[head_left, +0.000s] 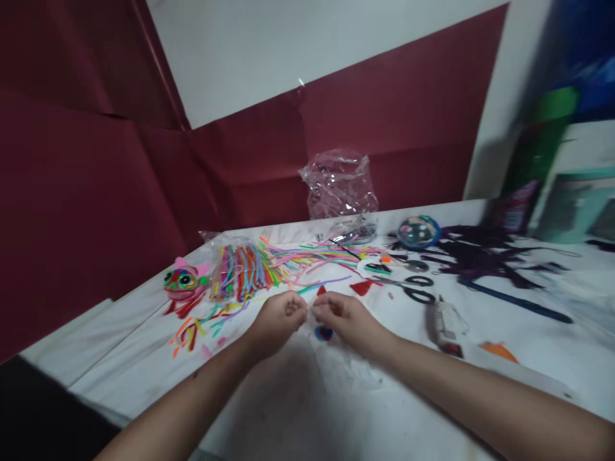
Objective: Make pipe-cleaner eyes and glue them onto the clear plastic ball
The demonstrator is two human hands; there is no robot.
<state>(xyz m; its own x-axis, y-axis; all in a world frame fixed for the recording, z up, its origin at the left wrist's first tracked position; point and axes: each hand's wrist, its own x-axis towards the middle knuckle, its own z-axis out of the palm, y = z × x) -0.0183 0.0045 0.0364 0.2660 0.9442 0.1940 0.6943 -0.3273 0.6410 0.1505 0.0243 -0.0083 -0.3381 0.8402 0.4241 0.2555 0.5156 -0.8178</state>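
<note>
1. Maroon sheeting (269,166) covers the wall behind a white table (269,410).
2. On it, a small blue-and-red piece (324,333) lies on the wearer's side of the gap between the hands; it looks roundish, without a clear long axis.
3. Nearer to that piece is the right hand (343,315), just beside it; the left hand (283,314) is to its left, a little apart.
4. Both have curled fingers, tips facing across a narrow gap; whether either pinches something, I cannot tell.
5. Scissors (417,291) lie beyond the piece to the right, colourful fuzzy sticks (247,272) beyond it to the left.
</note>
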